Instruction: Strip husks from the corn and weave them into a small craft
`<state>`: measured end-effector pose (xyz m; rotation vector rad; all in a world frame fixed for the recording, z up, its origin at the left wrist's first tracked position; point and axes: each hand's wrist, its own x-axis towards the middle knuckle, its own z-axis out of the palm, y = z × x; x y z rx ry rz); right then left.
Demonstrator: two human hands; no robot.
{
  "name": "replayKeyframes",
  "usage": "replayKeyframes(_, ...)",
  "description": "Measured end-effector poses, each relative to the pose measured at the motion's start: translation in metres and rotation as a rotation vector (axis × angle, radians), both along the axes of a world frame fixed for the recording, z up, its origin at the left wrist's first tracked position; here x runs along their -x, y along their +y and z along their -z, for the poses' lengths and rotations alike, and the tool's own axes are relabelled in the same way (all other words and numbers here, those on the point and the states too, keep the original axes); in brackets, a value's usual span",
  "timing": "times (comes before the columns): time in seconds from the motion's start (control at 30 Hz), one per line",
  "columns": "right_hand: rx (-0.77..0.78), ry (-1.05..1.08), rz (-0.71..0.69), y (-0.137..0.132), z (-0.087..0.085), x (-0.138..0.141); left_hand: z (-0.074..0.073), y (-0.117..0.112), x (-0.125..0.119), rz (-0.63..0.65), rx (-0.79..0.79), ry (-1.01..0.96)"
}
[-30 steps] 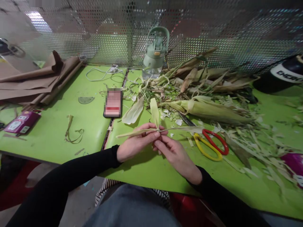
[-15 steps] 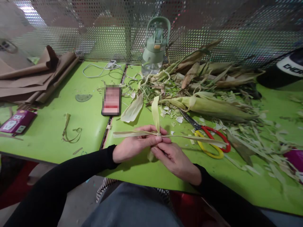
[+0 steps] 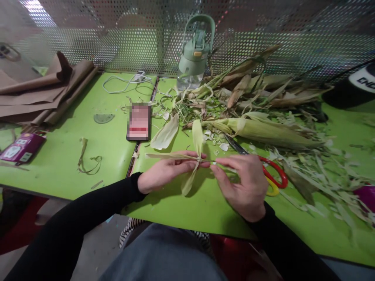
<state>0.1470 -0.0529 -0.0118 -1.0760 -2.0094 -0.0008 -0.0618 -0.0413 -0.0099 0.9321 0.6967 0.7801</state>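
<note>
Pale corn husk strips [image 3: 197,136] meet at a small knot, one pointing up, one down and one to the left. My left hand [image 3: 171,168] is closed around them, thumb and fingers pinching just left of the knot. My right hand [image 3: 243,179] pinches the thin strip that runs out to the right from the knot. Partly behind the right hand lie scissors [image 3: 275,171] with one red and one yellow handle. An unhusked corn ear [image 3: 263,130] and a loose husk leaf [image 3: 165,132] rest just beyond the hands.
Husks [image 3: 243,89] and shreds heap up at the back right, against a perforated screen [image 3: 117,43]. Near them stands a green water bottle [image 3: 193,58]. A phone [image 3: 138,121], a protractor [image 3: 104,118], a white cable [image 3: 117,84] and brown paper [image 3: 38,93] lie leftward.
My right hand has left the knot and moved right, now pinching the right-hand strip. The left hand keeps its hold. The lower strip shows more fully.
</note>
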Motion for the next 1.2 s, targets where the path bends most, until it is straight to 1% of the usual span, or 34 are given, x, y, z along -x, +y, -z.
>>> replayKeyframes(0.03, -0.009, -0.032, 0.016, 0.002, 0.000, -0.001, 0.000, 0.001, 0.001, 0.001, -0.017, 0.017)
replayKeyframes(0.07, 0.031, -0.058, 0.001, 0.004, 0.000, -0.001, 0.000, 0.002, 0.001, -0.005, -0.035, 0.037)
replayKeyframes(0.17, 0.239, -0.079, -0.087, 0.008, 0.002, 0.000, 0.004, 0.005, 0.003, -0.031, -0.106, 0.133)
replayKeyframes(0.23, 0.292, -0.078, -0.102, 0.007, 0.002, 0.001, 0.009, 0.007, 0.004, -0.031, -0.166, 0.194)
replayKeyframes(0.3, 0.283, -0.072, -0.107, 0.005, 0.001, 0.003, 0.014, 0.008, 0.004, -0.046, -0.246, 0.229)
replayKeyframes(0.43, 0.272, -0.088, -0.154, 0.000, -0.001, 0.007, 0.020, 0.009, 0.002, -0.140, -0.450, 0.276)
replayKeyframes(0.47, 0.272, -0.095, -0.168, -0.001, -0.001, 0.008, 0.020, 0.008, 0.001, -0.133, -0.457, 0.272)
replayKeyframes(0.6, 0.260, -0.102, -0.199, -0.005, -0.001, 0.010, 0.017, 0.005, 0.001, -0.007, -0.350, 0.236)
replayKeyframes(0.63, 0.253, -0.104, -0.198, -0.006, -0.001, 0.010, 0.017, 0.005, 0.001, 0.000, -0.363, 0.243)
replayKeyframes(0.73, 0.237, -0.112, -0.175, -0.009, -0.002, 0.010, 0.017, 0.005, 0.001, -0.025, -0.491, 0.278)
replayKeyframes(0.8, 0.199, -0.128, -0.179, -0.011, -0.002, 0.012, 0.018, 0.005, 0.000, -0.029, -0.529, 0.306)
replayKeyframes(0.9, 0.114, -0.151, -0.222, -0.014, 0.000, 0.015, 0.017, 0.003, -0.001, -0.035, -0.460, 0.334)
replayKeyframes(0.97, 0.105, -0.138, -0.260, -0.015, 0.000, 0.016, 0.014, 0.002, -0.001, -0.041, -0.392, 0.306)
replayKeyframes(1.0, 0.134, -0.116, -0.291, -0.015, -0.001, 0.016, 0.012, 0.002, -0.001, -0.028, -0.361, 0.290)
replayKeyframes(1.07, 0.242, -0.040, -0.351, -0.013, -0.005, 0.011, 0.006, 0.004, 0.001, 0.043, -0.299, 0.272)
replayKeyframes(1.13, 0.323, 0.058, -0.321, -0.008, -0.011, 0.004, 0.002, 0.006, 0.003, 0.138, -0.252, 0.275)
replayKeyframes(1.2, 0.293, 0.110, -0.170, -0.003, -0.015, -0.003, -0.001, 0.008, 0.004, 0.218, -0.236, 0.271)
